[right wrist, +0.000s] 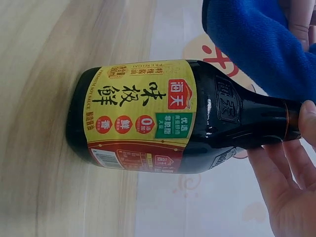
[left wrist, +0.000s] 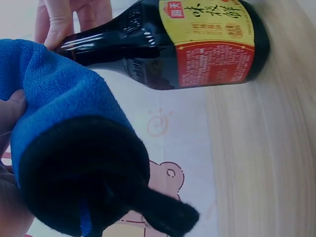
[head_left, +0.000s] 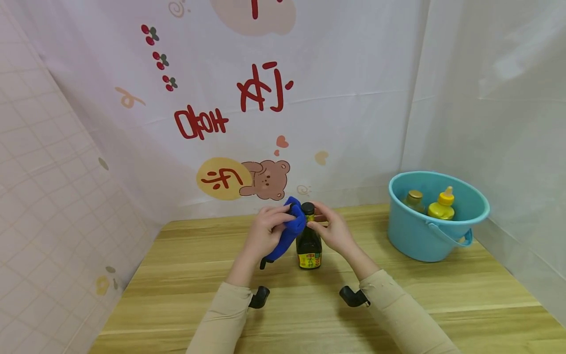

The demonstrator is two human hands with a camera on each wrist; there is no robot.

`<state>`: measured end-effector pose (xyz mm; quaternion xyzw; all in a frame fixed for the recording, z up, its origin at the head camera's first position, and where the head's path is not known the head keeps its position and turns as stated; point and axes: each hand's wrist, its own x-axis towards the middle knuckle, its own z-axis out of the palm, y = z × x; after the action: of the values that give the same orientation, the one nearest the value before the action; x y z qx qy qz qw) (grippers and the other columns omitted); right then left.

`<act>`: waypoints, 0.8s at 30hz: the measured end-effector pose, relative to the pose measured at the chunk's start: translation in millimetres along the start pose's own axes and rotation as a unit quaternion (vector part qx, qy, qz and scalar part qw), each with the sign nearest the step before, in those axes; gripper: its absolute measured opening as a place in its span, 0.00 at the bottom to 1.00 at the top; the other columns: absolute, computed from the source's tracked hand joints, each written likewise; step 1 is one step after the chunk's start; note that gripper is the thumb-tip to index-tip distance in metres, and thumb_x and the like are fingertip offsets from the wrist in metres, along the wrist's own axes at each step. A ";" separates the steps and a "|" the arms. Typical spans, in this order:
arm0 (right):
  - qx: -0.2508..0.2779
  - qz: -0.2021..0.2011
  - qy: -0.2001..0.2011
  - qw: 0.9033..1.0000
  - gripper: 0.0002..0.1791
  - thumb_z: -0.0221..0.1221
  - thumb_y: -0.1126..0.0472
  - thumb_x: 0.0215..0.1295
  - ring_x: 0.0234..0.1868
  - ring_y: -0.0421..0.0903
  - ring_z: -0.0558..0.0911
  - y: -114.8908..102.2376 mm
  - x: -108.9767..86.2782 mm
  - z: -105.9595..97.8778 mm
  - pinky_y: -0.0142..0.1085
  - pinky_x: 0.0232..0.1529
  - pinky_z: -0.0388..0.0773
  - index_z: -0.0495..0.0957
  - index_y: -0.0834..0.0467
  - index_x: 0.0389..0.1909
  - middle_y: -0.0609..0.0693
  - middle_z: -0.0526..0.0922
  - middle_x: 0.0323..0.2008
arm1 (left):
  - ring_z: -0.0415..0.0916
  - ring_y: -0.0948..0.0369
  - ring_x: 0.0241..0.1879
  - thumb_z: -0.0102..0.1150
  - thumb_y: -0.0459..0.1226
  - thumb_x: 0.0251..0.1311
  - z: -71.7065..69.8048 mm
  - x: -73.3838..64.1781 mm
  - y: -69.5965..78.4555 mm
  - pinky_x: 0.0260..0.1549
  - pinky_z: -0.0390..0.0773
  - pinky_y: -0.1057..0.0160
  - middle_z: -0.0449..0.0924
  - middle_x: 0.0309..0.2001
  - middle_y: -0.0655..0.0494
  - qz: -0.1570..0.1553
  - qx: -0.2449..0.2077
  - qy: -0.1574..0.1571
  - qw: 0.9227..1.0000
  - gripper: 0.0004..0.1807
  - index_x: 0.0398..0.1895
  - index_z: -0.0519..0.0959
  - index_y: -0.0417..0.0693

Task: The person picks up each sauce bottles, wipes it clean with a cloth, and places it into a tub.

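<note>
A dark glass soy sauce bottle (head_left: pixel 308 243) with a yellow and red label stands upright on the wooden table, its black cap on. Fingers and thumb of my right hand (head_left: pixel 336 233) grip its neck just below the cap. My left hand (head_left: pixel 265 233) holds a blue terry cloth (head_left: pixel 287 240) close beside the bottle's neck. In the left wrist view the cloth (left wrist: pixel 74 94) is bunched into a tube, with a wide black-trimmed opening and a black strap (left wrist: pixel 170 212) sticking out. The right wrist view shows the label side of the bottle (right wrist: pixel 138 113), with blue cloth (right wrist: pixel 252 44) next to its neck.
A light blue bucket (head_left: pixel 424 241) stands at the right on the wooden table (head_left: pixel 199 295). Inside are a yellow squeeze bottle (head_left: pixel 441 209) and a jar with a gold lid (head_left: pixel 414 200). A printed white sheet (head_left: pixel 345 137) hangs behind the table. Black wrist mounts (head_left: pixel 260 297) stick out by both sleeves.
</note>
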<state>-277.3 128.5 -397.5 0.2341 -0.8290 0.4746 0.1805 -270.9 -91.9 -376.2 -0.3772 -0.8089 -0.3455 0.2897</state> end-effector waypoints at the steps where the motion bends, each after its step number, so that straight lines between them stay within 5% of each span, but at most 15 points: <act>1: 0.001 -0.003 0.001 1.000 0.28 0.65 0.69 0.63 0.43 0.59 0.85 0.1 0.0 0.1 0.53 0.43 0.83 0.73 0.58 0.65 0.60 0.84 0.47 | 0.76 0.46 0.52 0.62 0.21 0.57 1.2 -0.6 -0.1 0.52 0.76 0.47 0.82 0.54 0.46 -0.001 0.001 -0.002 1.000 0.14 0.40 0.88 0.45; 8: -0.003 -0.041 0.020 0.999 0.29 0.65 0.72 0.61 0.40 0.60 0.85 4.2 -1.3 2.1 0.52 0.39 0.83 0.73 0.62 0.64 0.61 0.83 0.45 | 0.77 0.46 0.51 0.64 0.21 0.56 7.6 -5.1 -2.2 0.50 0.77 0.47 0.82 0.54 0.46 0.004 -0.001 -0.011 1.000 0.14 0.40 0.88 0.45; 24: -0.010 0.003 0.010 1.000 0.30 0.66 0.68 0.62 0.45 0.59 0.84 0.3 -1.8 1.9 0.54 0.43 0.82 0.73 0.59 0.66 0.60 0.83 0.46 | 0.77 0.50 0.52 0.62 0.22 0.59 10.4 -17.0 -6.7 0.48 0.79 0.52 0.82 0.54 0.50 -0.034 0.009 -0.088 0.996 0.15 0.41 0.88 0.48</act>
<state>-276.2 127.4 -399.5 0.2254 -0.8325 0.4692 0.1896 -269.1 -94.0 -397.0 -0.3762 -0.8463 -0.3137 0.2092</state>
